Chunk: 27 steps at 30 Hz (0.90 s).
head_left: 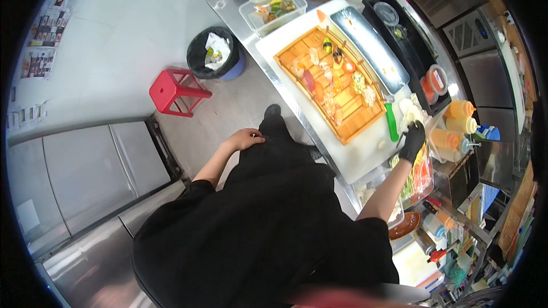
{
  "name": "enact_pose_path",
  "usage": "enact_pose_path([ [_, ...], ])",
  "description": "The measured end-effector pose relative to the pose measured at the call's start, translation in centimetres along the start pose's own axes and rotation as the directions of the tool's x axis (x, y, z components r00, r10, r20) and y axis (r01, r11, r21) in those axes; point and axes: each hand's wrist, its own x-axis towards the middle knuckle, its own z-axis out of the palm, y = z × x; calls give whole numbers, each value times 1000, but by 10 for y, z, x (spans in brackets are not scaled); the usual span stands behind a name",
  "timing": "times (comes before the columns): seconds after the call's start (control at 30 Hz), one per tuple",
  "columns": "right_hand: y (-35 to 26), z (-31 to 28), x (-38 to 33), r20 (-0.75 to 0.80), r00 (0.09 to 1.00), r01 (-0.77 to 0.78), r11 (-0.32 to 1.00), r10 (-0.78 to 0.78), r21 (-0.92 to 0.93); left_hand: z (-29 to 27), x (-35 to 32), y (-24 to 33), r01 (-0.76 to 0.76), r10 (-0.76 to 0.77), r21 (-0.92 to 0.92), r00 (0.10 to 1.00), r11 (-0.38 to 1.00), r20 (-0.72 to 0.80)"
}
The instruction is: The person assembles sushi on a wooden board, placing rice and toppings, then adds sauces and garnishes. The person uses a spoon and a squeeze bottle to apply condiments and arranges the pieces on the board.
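several sushi pieces (358, 83) already occupy the wooden tray (358, 122), part left bare; i cannot tell what my half-curled right hand (413, 140), at white shreds (409, 112), or curled left hand (246, 138) holds.

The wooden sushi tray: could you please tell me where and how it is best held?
I'd take the wooden tray by both short ends, coming from outside each and keeping it level: it is longer than wide, bare wood shows at both ends, and the sushi lies between them.
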Motion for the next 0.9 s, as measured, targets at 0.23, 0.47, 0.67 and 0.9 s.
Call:
enact_pose_path([
  [0.23, -60, -45, -121, -79, 995, -29, 908, 69, 419, -142, 80, -29, -7, 138, 288, 890, 957, -434],
  [0.47, -96, -102, -239, -517, 839, -98, 982, 170, 163, -499, 252, -45, 36, 413, 481, 462, 876, -785],
  [0.67, -177, 24, -337, -668, 671, -191, 946, 320, 262, -715, 388, 60, 2, 675, 735, 396, 678, -623],
  [0.9, -299, 98, -413, -550, 656, -556, 824, 517, 112, -684, 422, 127, 307, 399, 554, 443, 774, -803],
])
